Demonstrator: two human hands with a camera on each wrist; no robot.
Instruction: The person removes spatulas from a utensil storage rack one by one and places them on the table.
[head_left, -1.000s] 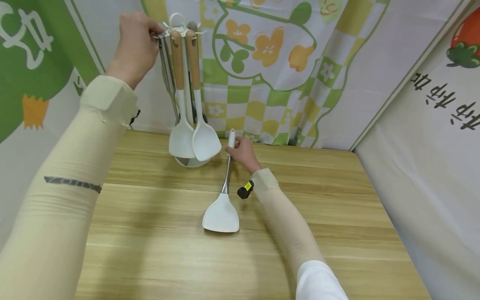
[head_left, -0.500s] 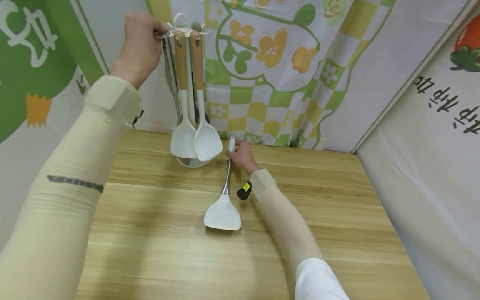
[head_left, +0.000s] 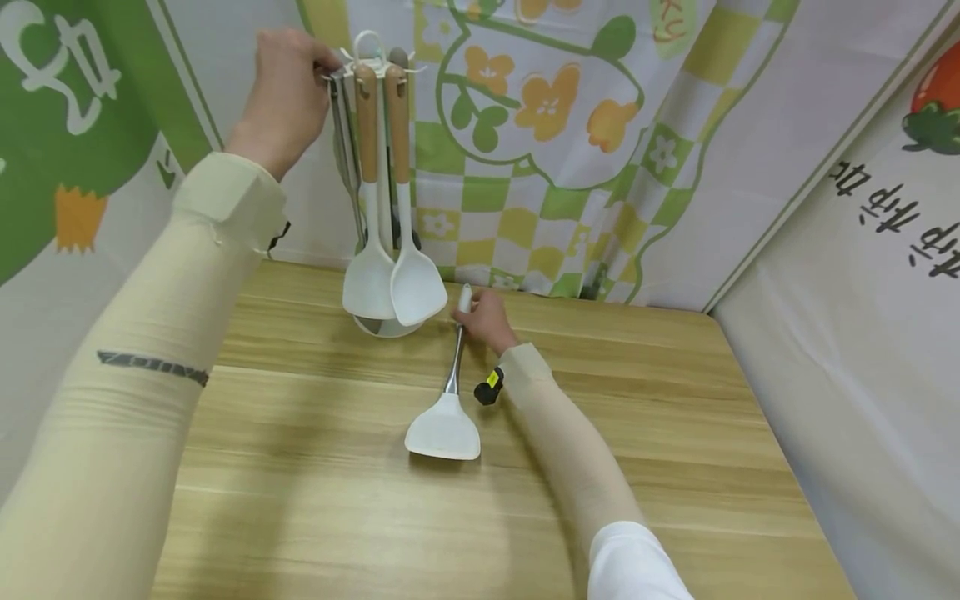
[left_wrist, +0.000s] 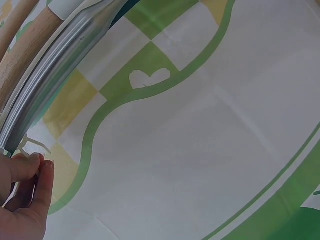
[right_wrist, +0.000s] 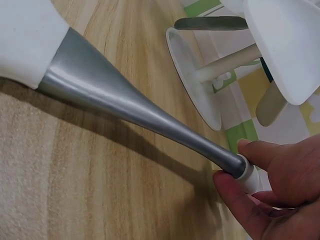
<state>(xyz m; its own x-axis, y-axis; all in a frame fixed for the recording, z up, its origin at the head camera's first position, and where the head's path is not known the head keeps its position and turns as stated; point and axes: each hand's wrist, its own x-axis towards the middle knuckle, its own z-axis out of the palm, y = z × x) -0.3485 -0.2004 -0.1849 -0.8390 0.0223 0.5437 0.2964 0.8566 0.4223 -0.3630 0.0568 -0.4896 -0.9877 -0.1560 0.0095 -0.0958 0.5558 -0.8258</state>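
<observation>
My right hand [head_left: 491, 321] pinches a spatula by its white handle, the thumb and fingers near where handle meets steel neck. The spatula [head_left: 442, 429] has a broad white blade facing me and low over the table; in the right wrist view its steel neck [right_wrist: 145, 107] casts a shadow on the wood. My left hand [head_left: 288, 100] reaches up to the top of a white utensil rack [head_left: 369, 62] and pinches it at a hook beside hanging metal tongs [head_left: 345, 150]. The pinched part is mostly hidden by the fingers [left_wrist: 47, 175].
Two white turners [head_left: 366, 283] with wooden handles hang from the rack, other utensils behind them. The rack's round base [right_wrist: 192, 80] stands on the wooden table [head_left: 615, 467] near the back edge. A patterned curtain [head_left: 525, 200] hangs behind; cloth walls rise left and right.
The spatula's handle end and my right hand have come lower in the view, the blade almost in place. My left hand stays at the rack top; the whole view has shifted slightly.
</observation>
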